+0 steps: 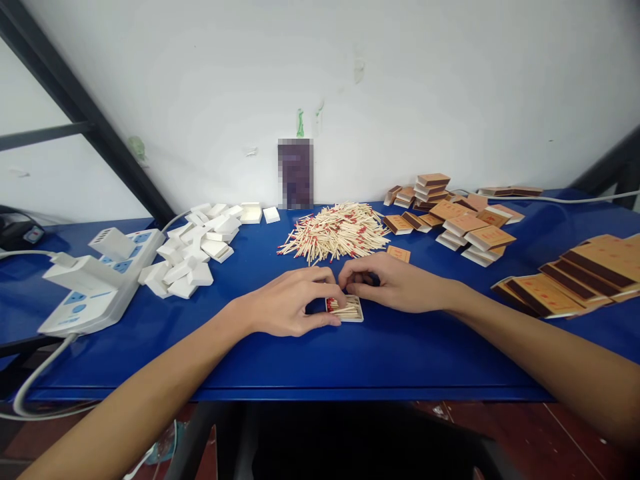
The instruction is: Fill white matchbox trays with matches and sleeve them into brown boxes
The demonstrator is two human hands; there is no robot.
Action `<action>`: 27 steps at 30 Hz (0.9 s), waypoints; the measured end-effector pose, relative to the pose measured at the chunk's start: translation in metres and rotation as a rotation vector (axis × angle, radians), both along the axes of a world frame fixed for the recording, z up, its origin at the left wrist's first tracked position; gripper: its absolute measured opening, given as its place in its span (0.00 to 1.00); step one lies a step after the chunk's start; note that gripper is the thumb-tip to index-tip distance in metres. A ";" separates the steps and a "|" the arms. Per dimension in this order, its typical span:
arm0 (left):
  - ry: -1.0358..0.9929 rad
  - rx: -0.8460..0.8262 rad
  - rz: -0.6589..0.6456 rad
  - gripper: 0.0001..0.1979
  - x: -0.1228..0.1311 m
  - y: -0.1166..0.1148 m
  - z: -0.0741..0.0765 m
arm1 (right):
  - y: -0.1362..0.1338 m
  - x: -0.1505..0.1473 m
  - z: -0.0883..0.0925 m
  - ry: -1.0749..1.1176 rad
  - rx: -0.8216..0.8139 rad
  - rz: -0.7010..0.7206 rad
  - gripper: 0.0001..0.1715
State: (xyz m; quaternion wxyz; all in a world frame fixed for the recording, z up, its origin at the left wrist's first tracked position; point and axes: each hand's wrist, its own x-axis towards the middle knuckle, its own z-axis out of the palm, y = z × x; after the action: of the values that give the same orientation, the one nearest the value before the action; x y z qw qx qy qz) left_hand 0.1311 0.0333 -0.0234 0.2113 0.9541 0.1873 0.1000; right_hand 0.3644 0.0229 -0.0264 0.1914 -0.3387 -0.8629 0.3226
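A small white matchbox tray with red-tipped matches inside lies on the blue table. My left hand grips it from the left, its thumb at the near left corner and a finger reaching over the matches. At the tray's far edge is my right hand, fingers curled and pressed together; whatever they may hold is hidden. Beyond both hands spreads a big heap of loose matches. One flat orange matchbox sleeve lies just behind my right hand.
White empty trays are piled on the left, beside a power strip with plugged-in chargers. Orange matchbox sleeves stand in stacks at the right, with more sleeves nearer. A pixelated dark rectangle is against the wall.
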 end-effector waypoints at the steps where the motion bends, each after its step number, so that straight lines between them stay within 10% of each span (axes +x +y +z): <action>1: -0.006 -0.005 0.002 0.10 0.000 0.000 0.000 | 0.001 -0.001 -0.001 -0.007 0.050 -0.026 0.10; 6: -0.068 -0.065 0.018 0.13 0.001 0.003 -0.003 | 0.007 -0.004 -0.013 -0.064 0.260 -0.104 0.13; 27: -0.032 0.003 0.016 0.07 0.000 -0.001 0.002 | 0.015 -0.004 -0.007 -0.130 0.156 -0.119 0.09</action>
State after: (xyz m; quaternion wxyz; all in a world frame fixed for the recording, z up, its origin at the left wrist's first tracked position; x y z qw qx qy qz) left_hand 0.1307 0.0326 -0.0217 0.2121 0.9511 0.1914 0.1174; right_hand 0.3602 0.0375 -0.0334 0.1797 -0.3935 -0.8743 0.2200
